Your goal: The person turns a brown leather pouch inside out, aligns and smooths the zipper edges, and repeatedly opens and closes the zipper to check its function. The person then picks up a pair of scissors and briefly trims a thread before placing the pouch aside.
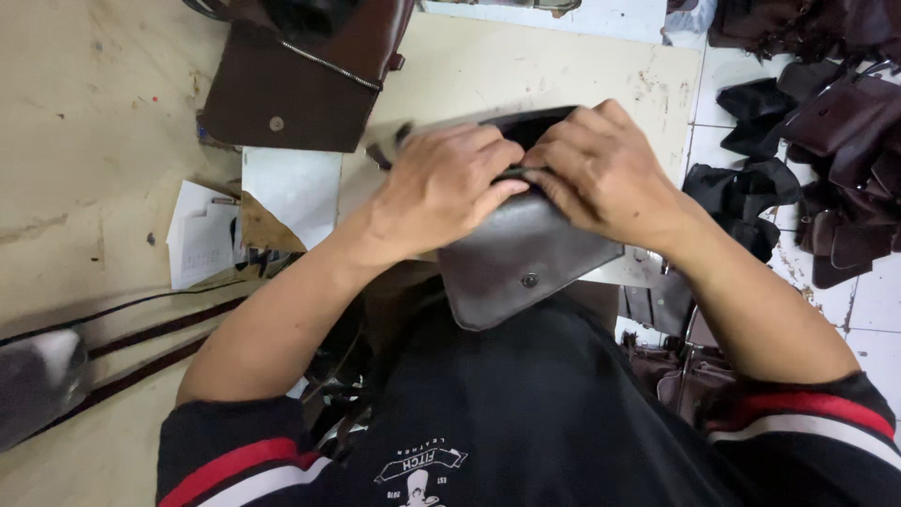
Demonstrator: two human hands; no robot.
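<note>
We cannot see the inside of the dark leather pouch [516, 258]: both hands cover its open top edge, and the far rim behind the knuckles is blurred. Our fingertips are tucked out of sight into that opening, so we cannot tell exactly what they pinch there. The pouch is held above our lap at the near edge of the work table [526, 66], its snap stud facing up and its lower corner pointing toward our black shirt.

Our left hand [441, 183] is curled closed over the top edge, thumb side meeting the other hand. Our right hand [601, 169] is likewise clamped on the same edge, fingers bent down over the rim, the two hands touching in the middle.

A brown bag [300, 84] with a zip lies further up the table, cut off by the frame. White papers [202, 235] lie left. Dark leather pieces [826, 122] are heaped on the tiled floor at right, partly out of view.
</note>
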